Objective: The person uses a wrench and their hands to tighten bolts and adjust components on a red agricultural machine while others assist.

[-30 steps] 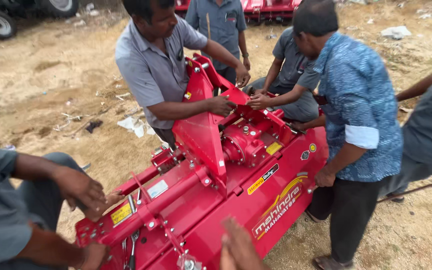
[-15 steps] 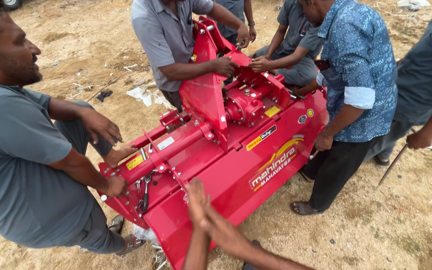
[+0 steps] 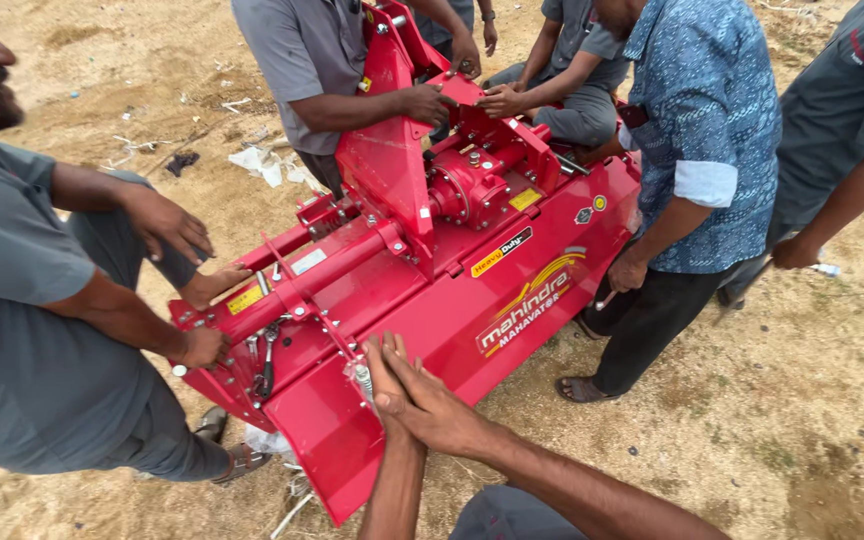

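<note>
Bunch of co-workers crowded round: a person in a grey shirt (image 3: 22,340) crouching on the left; one in a blue patterned shirt (image 3: 717,130) on the right; sandy ground (image 3: 802,420) all over; white paper scrap (image 3: 260,163) and bits of litter lying up top.

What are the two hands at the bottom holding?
Nothing is gripped. The right hand lies over the left hand, both pressed flat with fingers stretched out on the red farm machine, on the sloping rear cover near a spring.
</note>
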